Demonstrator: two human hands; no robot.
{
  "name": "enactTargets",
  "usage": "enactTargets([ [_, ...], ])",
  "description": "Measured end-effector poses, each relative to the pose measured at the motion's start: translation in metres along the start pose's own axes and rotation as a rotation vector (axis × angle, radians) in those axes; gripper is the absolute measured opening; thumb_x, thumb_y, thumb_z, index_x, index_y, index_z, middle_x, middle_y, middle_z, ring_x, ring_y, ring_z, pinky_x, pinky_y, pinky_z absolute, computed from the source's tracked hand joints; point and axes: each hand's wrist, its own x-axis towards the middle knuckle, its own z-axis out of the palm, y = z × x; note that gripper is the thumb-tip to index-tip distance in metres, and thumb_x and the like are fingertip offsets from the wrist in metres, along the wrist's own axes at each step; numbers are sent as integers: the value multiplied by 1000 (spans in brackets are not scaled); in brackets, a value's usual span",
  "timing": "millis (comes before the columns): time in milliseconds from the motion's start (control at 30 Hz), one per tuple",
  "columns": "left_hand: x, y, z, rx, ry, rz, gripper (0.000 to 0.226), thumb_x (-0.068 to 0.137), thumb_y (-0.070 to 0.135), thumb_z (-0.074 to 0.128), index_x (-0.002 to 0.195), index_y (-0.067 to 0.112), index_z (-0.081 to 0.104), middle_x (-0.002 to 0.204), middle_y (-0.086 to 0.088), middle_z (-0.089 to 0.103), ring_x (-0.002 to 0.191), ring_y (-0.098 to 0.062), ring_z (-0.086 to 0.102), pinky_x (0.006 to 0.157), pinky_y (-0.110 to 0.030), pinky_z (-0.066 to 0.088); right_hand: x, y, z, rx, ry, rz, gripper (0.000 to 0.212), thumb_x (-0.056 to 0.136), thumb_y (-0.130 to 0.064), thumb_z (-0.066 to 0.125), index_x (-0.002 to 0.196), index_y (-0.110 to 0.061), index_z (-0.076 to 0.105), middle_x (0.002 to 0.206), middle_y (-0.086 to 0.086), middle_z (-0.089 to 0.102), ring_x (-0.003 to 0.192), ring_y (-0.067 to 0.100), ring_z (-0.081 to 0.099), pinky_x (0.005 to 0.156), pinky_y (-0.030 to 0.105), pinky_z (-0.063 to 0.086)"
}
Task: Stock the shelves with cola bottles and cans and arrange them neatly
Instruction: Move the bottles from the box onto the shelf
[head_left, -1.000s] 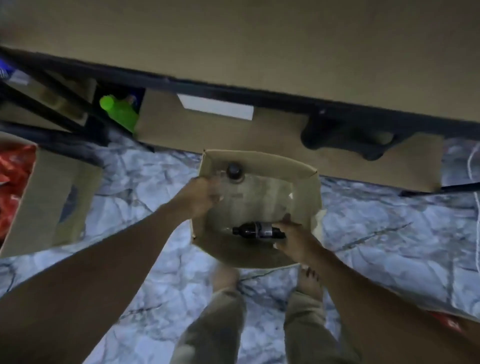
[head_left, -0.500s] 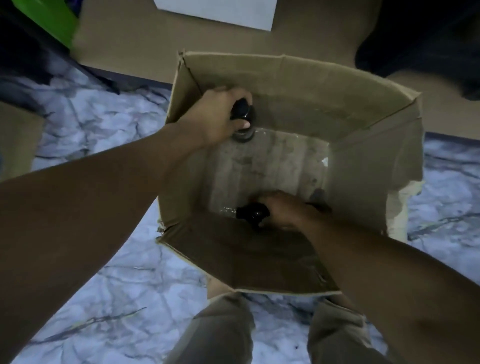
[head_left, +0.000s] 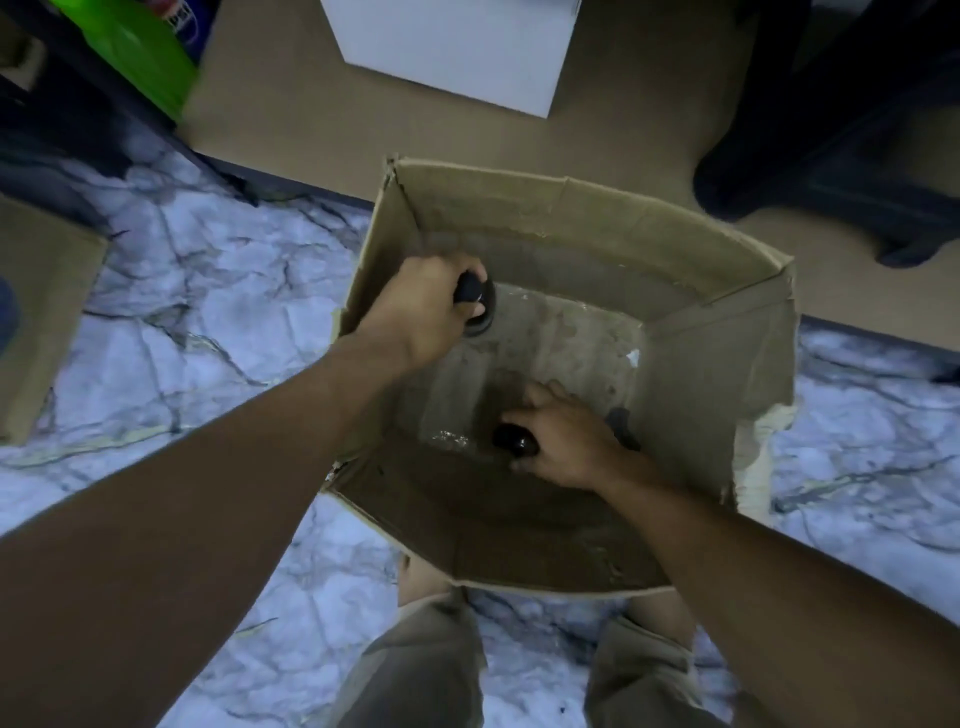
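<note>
An open cardboard box (head_left: 717, 364) stands on the marble floor in front of me. Both my hands are inside it. My left hand (head_left: 421, 306) grips the black-capped neck of an upright dark cola bottle (head_left: 477, 296) at the box's far left corner. Lower down, my right hand (head_left: 566, 436) curls round a second dark cola bottle (head_left: 514, 440) lying on the box floor; only its dark end shows past my fingers.
A large cardboard sheet with a white label (head_left: 457, 47) leans behind the box. A green bottle (head_left: 140, 47) lies at the top left, a dark shape (head_left: 841, 156) at the top right. Another carton (head_left: 36, 312) sits left. My knees are below the box.
My head has come closer to the box over the second. The left hand closed on the upright bottle's neck and the right hand wrapped round the lying bottle; little has shifted in the last half second.
</note>
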Motion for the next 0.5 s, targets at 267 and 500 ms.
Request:
enactTargets([
  [267, -93, 56, -46, -108, 134, -118, 31, 80, 16, 82, 109, 18, 70, 92, 5, 58, 91, -22, 62, 76, -24, 42, -123, 5, -59, 192, 194, 277, 41, 87, -34, 73, 126, -30, 60, 125, -3, 60, 105, 27, 64, 78, 32, 51],
  [500, -181, 153, -156, -213, 135, -95, 29, 87, 19, 77, 114, 23, 67, 99, 6, 57, 82, -9, 57, 78, -15, 46, -230, -72, -165, 437, 492, 360, 25, 83, -33, 78, 106, -33, 67, 100, -4, 67, 81, 19, 64, 65, 33, 52],
])
